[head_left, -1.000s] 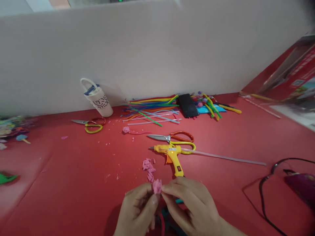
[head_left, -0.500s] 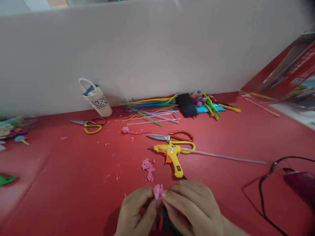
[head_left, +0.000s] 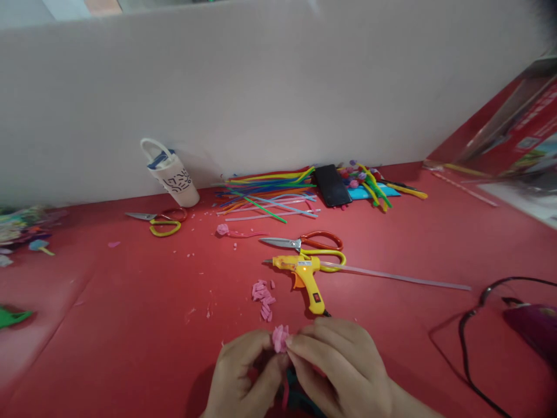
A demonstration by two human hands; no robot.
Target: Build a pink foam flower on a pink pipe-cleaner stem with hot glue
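Note:
A small pink craft flower (head_left: 281, 338) with layered petals is held near the bottom middle of the view, its thin pink stem (head_left: 285, 392) hanging below. My left hand (head_left: 246, 371) pinches it from the left. From the right, my right hand (head_left: 342, 366) closes thumb and forefinger on the petals' edge. Just beyond the fingers lies a small pile of cut pink pieces (head_left: 262, 296). A yellow glue gun (head_left: 302, 270), its small light lit, rests beside that pile with a long clear glue stick (head_left: 404, 280) in its back end. Dark green material below the hands is partly hidden.
Scissors (head_left: 300, 244) lie behind the glue gun, and another pair (head_left: 163, 223) near a white tumbler (head_left: 174, 177). Coloured pipe cleaners (head_left: 265, 188), a black phone (head_left: 332, 187) and a finished pink flower (head_left: 223, 230) sit further back. A dark cable (head_left: 463, 337) curves at right.
Both hands have come slightly nearer to me with the flower, away from the pink pieces. My right fingers have shifted along its petals. Things on the table have stayed put.

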